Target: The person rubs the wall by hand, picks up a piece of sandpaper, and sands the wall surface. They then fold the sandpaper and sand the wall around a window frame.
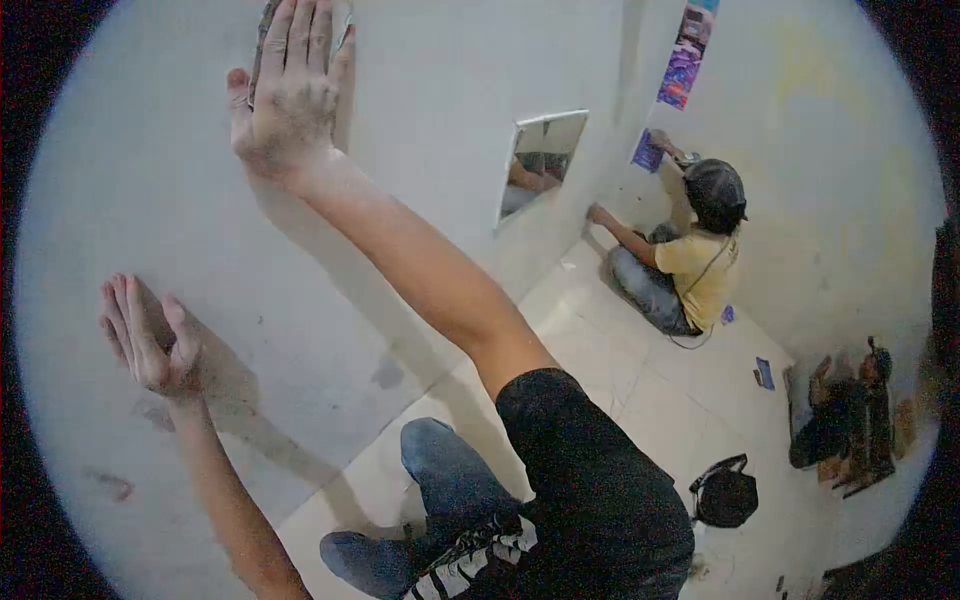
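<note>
My right hand (290, 115) is raised high against the pale wall (440, 110), its back dusted white. Under its fingers is a thin, flat piece with a dark, rough edge (264, 35), pressed to the wall; most of it is hidden, so its exact kind cannot be made out. Lower on the left, my left hand (155, 345) has its fingers stretched out and thumb apart. It rests at or very near the wall, with nothing seen in it.
A mirror-like panel (543, 165) is on the wall. Farther off, a co-worker in a yellow shirt (705, 270) sits on the tiled floor (650, 390), hand at a purple picture (648, 150) near a strip of pictures (688, 55). A black bag (727, 495) and dark items (850, 415) lie right.
</note>
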### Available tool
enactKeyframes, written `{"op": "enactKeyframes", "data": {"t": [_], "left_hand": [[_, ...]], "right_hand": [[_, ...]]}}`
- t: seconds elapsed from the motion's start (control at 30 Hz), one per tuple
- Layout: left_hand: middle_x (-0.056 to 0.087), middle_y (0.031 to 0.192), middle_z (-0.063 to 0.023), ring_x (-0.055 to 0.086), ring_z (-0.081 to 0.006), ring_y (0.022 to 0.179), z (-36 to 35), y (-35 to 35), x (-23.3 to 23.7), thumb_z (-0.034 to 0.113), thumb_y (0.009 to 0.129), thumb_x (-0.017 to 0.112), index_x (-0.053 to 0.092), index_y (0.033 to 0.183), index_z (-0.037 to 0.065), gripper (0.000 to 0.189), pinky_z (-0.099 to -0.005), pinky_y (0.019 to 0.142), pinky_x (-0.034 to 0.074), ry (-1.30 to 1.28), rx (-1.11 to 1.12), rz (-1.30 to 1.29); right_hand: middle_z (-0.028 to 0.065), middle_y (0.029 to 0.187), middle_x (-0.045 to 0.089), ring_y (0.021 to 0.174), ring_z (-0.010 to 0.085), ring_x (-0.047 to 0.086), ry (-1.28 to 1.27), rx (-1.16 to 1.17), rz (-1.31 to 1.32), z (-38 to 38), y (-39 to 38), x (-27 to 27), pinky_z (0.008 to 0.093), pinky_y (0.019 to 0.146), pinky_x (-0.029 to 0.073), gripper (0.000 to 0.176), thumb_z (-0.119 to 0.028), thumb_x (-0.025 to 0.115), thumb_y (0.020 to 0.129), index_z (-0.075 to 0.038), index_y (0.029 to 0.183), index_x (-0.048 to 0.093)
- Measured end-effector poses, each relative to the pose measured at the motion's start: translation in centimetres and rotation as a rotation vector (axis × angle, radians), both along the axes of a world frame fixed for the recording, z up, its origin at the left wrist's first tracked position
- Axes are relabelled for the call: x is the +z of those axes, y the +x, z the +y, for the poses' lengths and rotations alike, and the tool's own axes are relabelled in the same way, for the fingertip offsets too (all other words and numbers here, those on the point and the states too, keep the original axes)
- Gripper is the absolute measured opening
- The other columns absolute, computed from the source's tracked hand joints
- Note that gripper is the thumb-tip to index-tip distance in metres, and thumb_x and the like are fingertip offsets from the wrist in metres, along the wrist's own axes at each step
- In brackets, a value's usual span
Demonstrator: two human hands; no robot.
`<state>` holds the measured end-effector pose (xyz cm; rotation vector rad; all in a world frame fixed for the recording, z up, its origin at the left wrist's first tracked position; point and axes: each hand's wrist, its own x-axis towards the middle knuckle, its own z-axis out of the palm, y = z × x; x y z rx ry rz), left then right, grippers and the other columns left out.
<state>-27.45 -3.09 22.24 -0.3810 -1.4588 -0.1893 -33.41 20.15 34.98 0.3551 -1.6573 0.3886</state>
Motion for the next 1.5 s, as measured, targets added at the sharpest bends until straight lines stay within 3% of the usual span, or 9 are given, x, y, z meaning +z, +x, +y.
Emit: {"op": "enactKeyframes", "data": {"t": [0.17, 0.4, 0.57, 0.67, 0.77, 0.9, 1.2, 1.4, 1.5], "left_hand": [[0.063, 0.129, -0.0135, 0.054, -0.0282, 0.128, 0.5, 0.2, 0.2, 0.010, 0.086, 0.063, 0.062, 0.124, 0.000, 0.039, -0.0408, 0.112, 0.033, -0.018, 0.061, -0.007], [0.062, 0.129, -0.0151, 0.053, -0.0289, 0.128, 1.1, 0.2, 0.6, 0.007, 0.082, 0.062, 0.063, 0.123, -0.002, 0.043, -0.0412, 0.112, 0.032, -0.003, 0.051, 0.001], [0.064, 0.127, -0.0144, 0.052, -0.0280, 0.130, 0.5, 0.7, 0.5, 0.013, 0.080, 0.062, 0.064, 0.122, -0.001, 0.044, -0.0424, 0.114, 0.029, -0.003, 0.078, -0.043], [0.062, 0.129, -0.0139, 0.051, -0.0291, 0.130, 0.5, 0.9, 0.5, 0.015, 0.082, 0.060, 0.064, 0.123, 0.000, 0.044, -0.0430, 0.114, 0.028, 0.013, 0.050, -0.018], [0.060, 0.130, -0.0167, 0.050, -0.0314, 0.131, -0.2, 0.7, 0.4, 0.018, 0.085, 0.059, 0.063, 0.125, -0.001, 0.044, -0.0452, 0.114, 0.027, -0.001, 0.031, 0.003], [0.064, 0.127, -0.0103, 0.052, -0.0250, 0.129, 0.5, 0.9, 1.2, 0.018, 0.081, 0.060, 0.066, 0.121, 0.004, 0.043, -0.0408, 0.115, 0.030, 0.022, 0.079, -0.013], [0.064, 0.128, -0.0086, 0.052, -0.0235, 0.130, 0.8, -0.1, 0.2, 0.011, 0.084, 0.057, 0.068, 0.119, 0.006, 0.036, -0.0410, 0.114, 0.031, 0.052, 0.027, -0.046], [0.062, 0.130, -0.0073, 0.051, -0.0232, 0.130, 1.0, -0.3, 0.2, 0.010, 0.084, 0.058, 0.067, 0.121, 0.008, 0.038, -0.0416, 0.114, 0.030, 0.045, 0.011, -0.048], [0.062, 0.131, -0.0067, 0.051, -0.0227, 0.130, 1.0, -0.3, 0.4, 0.012, 0.083, 0.059, 0.067, 0.121, 0.008, 0.039, -0.0417, 0.114, 0.030, 0.039, 0.008, -0.027]], "right_hand": [[0.0320, 0.156, 0.010, 0.146, 0.0467, 0.006, 0.055, 0.153, 0.072, 1.0, -0.2, 0.0, 0.0643, 0.114, 0.002, 0.083, -0.034, 0.057, 0.085, 0.011, 0.146, 0.024], [0.0277, 0.156, 0.018, 0.146, 0.0419, 0.014, 0.282, 0.194, 0.057, 2.2, 0.3, -8.3, 0.0625, 0.114, 0.009, 0.087, -0.024, 0.064, 0.079, 0.009, 0.148, 0.022], [0.0232, 0.157, 0.019, 0.148, 0.0381, 0.012, 0.214, 0.139, 0.146, 1.0, 0.4, -5.0, 0.0589, 0.116, 0.006, 0.081, -0.019, 0.062, 0.079, 0.002, 0.149, 0.027], [0.0263, 0.158, 0.010, 0.148, 0.0393, 0.003, 0.261, 0.055, 0.090, 0.2, 1.3, -1.5, 0.0514, 0.119, -0.002, 0.067, -0.036, 0.032, 0.102, 0.007, 0.149, 0.013], [0.0189, 0.158, 0.020, 0.148, 0.0348, 0.012, 0.259, 0.175, 0.125, -1.3, 2.0, -3.4, 0.0585, 0.116, 0.004, 0.076, -0.021, 0.060, 0.083, 0.000, 0.149, 0.029], [0.0165, 0.156, 0.027, 0.147, 0.0311, 0.019, 0.717, 0.187, 0.048, -0.2, 2.1, -8.9, 0.0565, 0.118, 0.007, 0.064, -0.028, 0.053, 0.091, 0.001, 0.146, 0.035], [0.0201, 0.157, 0.025, 0.148, 0.0343, 0.015, 0.285, 0.158, 0.123, 1.6, -0.2, -8.0, 0.0536, 0.118, 0.005, 0.067, -0.023, 0.055, 0.089, 0.004, 0.146, 0.033], [0.0140, 0.154, 0.034, 0.145, 0.0282, 0.028, 0.788, 0.232, -0.054, 0.6, 1.6, -17.9, 0.0492, 0.119, 0.011, 0.061, -0.031, 0.056, 0.089, -0.004, 0.143, 0.044], [0.0142, 0.143, 0.050, 0.134, 0.0202, 0.046, 1.151, 0.456, -0.010, 1.5, 1.7, -20.5, 0.0458, 0.117, 0.022, 0.053, -0.015, 0.056, 0.081, -0.005, 0.133, 0.056]]}}
